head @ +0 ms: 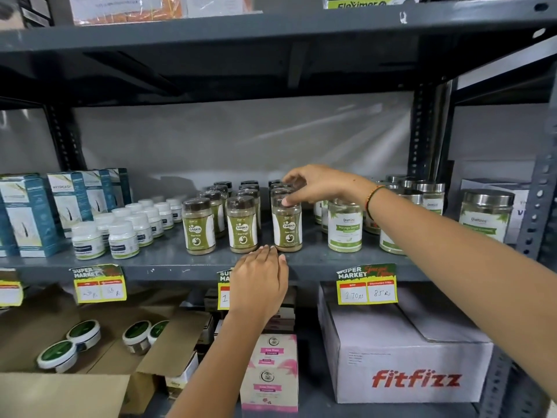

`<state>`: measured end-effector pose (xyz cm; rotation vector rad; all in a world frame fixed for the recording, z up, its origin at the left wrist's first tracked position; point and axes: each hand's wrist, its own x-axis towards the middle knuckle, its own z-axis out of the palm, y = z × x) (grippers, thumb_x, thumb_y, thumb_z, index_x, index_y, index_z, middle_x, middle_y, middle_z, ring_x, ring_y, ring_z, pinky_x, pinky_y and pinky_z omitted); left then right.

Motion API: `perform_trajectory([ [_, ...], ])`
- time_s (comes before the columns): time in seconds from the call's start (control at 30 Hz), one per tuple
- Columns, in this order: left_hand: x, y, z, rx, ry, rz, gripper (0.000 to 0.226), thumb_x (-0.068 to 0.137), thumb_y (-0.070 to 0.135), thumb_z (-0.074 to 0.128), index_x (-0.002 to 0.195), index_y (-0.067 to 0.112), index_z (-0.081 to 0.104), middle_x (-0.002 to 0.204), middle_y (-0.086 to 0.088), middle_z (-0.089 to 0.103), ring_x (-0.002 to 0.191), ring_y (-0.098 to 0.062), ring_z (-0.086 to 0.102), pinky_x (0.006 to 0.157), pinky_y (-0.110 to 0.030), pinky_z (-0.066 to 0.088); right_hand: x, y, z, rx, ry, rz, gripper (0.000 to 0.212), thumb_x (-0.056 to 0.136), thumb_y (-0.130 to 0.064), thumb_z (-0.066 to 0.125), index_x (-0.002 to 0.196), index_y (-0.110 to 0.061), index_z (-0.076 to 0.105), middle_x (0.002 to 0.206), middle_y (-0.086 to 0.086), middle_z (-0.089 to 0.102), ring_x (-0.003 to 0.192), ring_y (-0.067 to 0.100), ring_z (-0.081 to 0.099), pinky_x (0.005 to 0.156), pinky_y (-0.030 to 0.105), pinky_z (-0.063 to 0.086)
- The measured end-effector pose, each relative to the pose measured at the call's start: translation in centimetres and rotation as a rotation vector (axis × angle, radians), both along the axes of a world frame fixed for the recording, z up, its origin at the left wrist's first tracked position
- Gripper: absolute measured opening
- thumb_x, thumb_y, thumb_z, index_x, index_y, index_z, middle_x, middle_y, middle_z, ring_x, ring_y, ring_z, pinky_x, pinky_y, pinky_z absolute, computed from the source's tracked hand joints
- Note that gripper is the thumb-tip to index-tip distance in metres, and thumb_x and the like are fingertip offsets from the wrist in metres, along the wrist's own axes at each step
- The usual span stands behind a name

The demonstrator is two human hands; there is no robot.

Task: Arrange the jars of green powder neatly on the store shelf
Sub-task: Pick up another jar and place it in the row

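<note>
nearest, the left hand (259,285) lies flat over the front lip of the grey metal shelf (168,262), fingers together and straight, gripping nothing, the tips just short of the front jars (242,224). these are round clear plastic jars with dark brown caps and green-and-white labels, filled with dull green-tan powder, standing upright in three rows that run back into the shelf. the right hand (319,184) reaches in from the right over the right-hand row, thumb and fingertips curled onto the cap of the front jar (287,226); whether it grips or only touches i cannot tell. a thread band circles that wrist. left of the jars stand small white tubs (123,238) and teal cartons (28,214); right of them, wide glass jars (344,226) with steel lids and pale green labels. yellow price tags (367,286) hang from the shelf edge. below sit a white fitfizz box (407,354) and an open brown carton holding flat round tins (84,333).
</note>
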<state>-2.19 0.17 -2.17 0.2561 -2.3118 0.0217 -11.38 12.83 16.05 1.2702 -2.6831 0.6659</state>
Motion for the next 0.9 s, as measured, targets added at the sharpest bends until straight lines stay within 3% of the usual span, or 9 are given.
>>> perform_trajectory([
  [0.1, 0.1, 0.1, 0.2, 0.013, -0.017, -0.007, 0.047, 0.096, 0.035, 0.032, 0.11, 0.009, 0.07, 0.112, -0.006, 0.07, 0.106, -0.019, 0.064, 0.093, -0.034, 0.046, 0.9, 1.8, 0.2, -0.105, 0.004, -0.006, 0.059, 0.084, -0.038, 0.075, 0.137, -0.02, 0.055, 0.132, 0.004, 0.058, 0.11, 0.021, 0.063, 0.085, 0.031, 0.058],
  [0.4, 0.5, 0.5, 0.5, 0.048, -0.023, -0.018, 0.044, 0.095, 0.032, 0.035, 0.105, 0.008, 0.07, 0.109, -0.008, 0.071, 0.102, -0.023, 0.065, 0.089, -0.035, 0.048, 1.6, 10.5, 0.8, -0.257, 0.245, -0.196, 0.047, 0.083, -0.044, 0.073, 0.123, -0.021, 0.068, 0.116, -0.003, 0.067, 0.106, 0.012, 0.061, 0.098, 0.031, 0.047],
  [0.6, 0.6, 0.4, 0.4, 0.045, -0.033, -0.016, 0.042, 0.095, 0.032, 0.037, 0.104, 0.009, 0.071, 0.107, -0.008, 0.071, 0.099, -0.024, 0.065, 0.084, -0.036, 0.05, -0.9, 17.6, 1.3, 0.063, 0.381, -0.548, 0.048, 0.081, -0.053, 0.066, 0.119, -0.023, 0.066, 0.117, 0.005, 0.068, 0.105, 0.029, 0.064, 0.089, 0.043, 0.054],
  [0.73, 0.4, 0.3, 0.3, 0.032, -0.042, -0.012, 0.044, 0.095, 0.033, 0.036, 0.105, 0.008, 0.071, 0.107, -0.009, 0.071, 0.099, -0.025, 0.066, 0.084, -0.037, 0.05, -1.6, 20.7, 1.4, 0.4, 0.48, -0.801, 0.055, 0.087, -0.064, 0.053, 0.118, -0.02, 0.065, 0.113, 0.009, 0.066, 0.105, 0.034, 0.063, 0.078, 0.041, 0.049],
  [0.8, 0.3, 0.3, 0.3, 0.025, -0.047, -0.015, 0.044, 0.095, 0.033, 0.036, 0.105, 0.008, 0.07, 0.107, -0.008, 0.071, 0.099, -0.024, 0.066, 0.084, -0.036, 0.05, -1.8, 21.2, 1.3, 0.601, 0.458, -0.92, 0.071, 0.086, -0.076, 0.037, 0.123, -0.022, 0.064, 0.118, 0.005, 0.066, 0.112, 0.029, 0.061, 0.087, 0.041, 0.044],
  [0.9, 0.2, 0.1, 0.2, 0.019, -0.046, -0.013, 0.042, 0.095, 0.032, 0.037, 0.104, 0.009, 0.07, 0.107, -0.007, 0.071, 0.1, -0.023, 0.065, 0.084, -0.036, 0.05, -2.2, 21.4, 1.0, 0.809, 0.452, -0.996, 0.082, 0.087, -0.079, 0.016, 0.129, -0.024, 0.061, 0.131, 0.0, 0.062, 0.128, 0.024, 0.052, 0.111, 0.045, 0.023],
])
